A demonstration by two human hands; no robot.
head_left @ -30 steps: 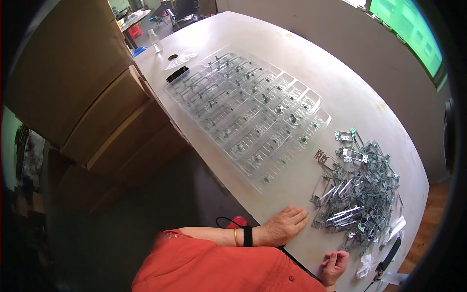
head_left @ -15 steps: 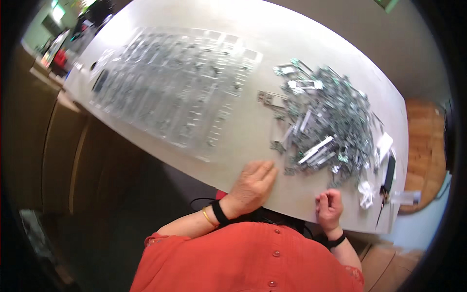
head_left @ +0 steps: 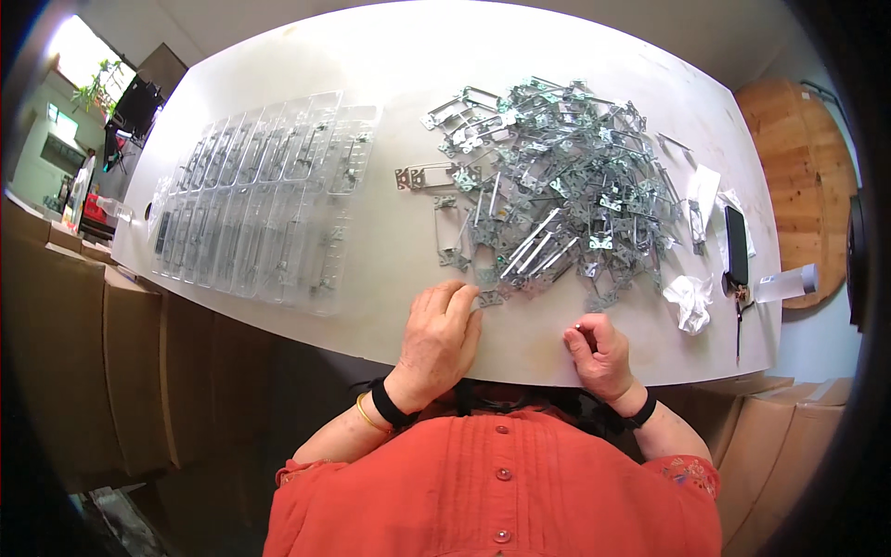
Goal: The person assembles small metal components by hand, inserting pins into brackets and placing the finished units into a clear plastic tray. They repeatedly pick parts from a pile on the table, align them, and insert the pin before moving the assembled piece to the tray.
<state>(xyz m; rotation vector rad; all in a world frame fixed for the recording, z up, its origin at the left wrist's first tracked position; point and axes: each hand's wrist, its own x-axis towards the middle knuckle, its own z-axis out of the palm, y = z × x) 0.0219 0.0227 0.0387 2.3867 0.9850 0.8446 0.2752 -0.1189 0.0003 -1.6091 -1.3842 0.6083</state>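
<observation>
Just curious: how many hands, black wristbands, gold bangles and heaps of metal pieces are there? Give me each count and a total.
Hands (left hand, right hand): 2
Black wristbands: 2
Gold bangle: 1
Heap of metal pieces: 1
Total: 6, counting the heap as one; its pieces overlap too much to count.

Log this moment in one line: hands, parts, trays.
left hand: palm-down beside tangled silvery metal brackets | right hand: curled, contents unclear | clear plastic compartmented trays: left of brackets, parts inside
</observation>
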